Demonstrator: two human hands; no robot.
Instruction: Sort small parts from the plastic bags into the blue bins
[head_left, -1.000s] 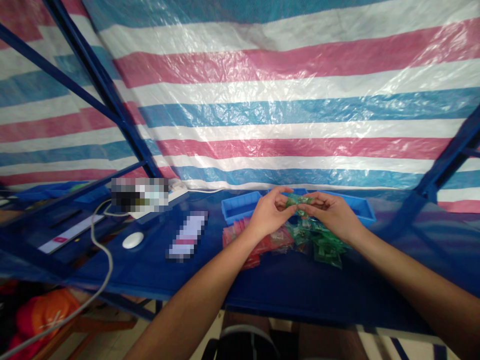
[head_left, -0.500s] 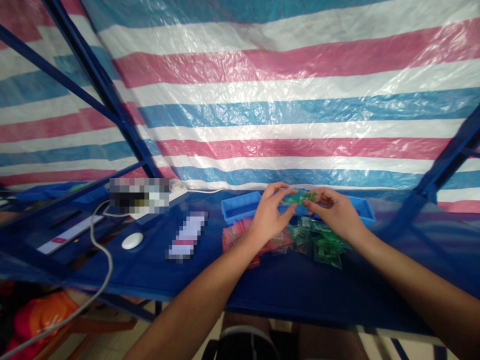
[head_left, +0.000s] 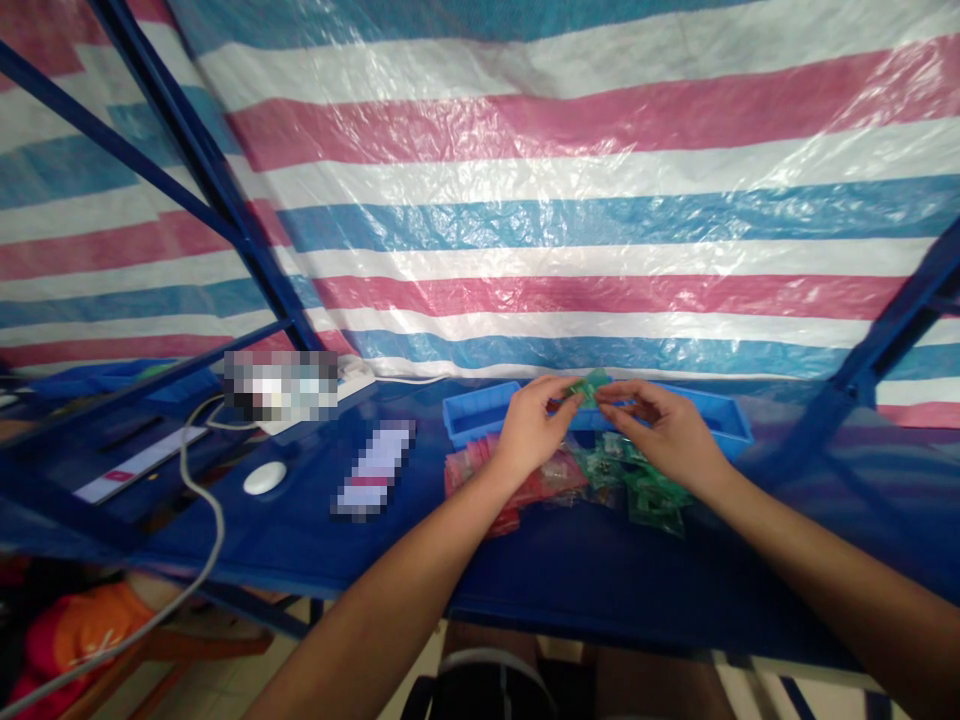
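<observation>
Our 2 bare hands work close together above the table, the left hand and the right hand both narrowed, with fingers curled inward. A small green packet of glossy, clear plastic is pinched between the fingertips of both hands, and we cannot see what is sealed inside it. It is held just above a long, shallow blue plastic tray, whose middle is hidden behind our hands.

The film looks thin and slick, so in our judgement a light or uneven pinch could let the packet slip. If it fell among the heap of similar green plastic packets below, it would be hard to pick out. Our wrists are also low over that heap and the neighbouring heap of red plastic packets. A careless sideways brush could slide the 2 loose heaps together on the smooth, dark blue table covering, since the packets lie overlapped and unconfined.

To the left lie a rounded white computer mouse and its thin grey cable. Behind everything hangs a crinkled, woven tarpaulin with pink, white and blue stripes.
</observation>
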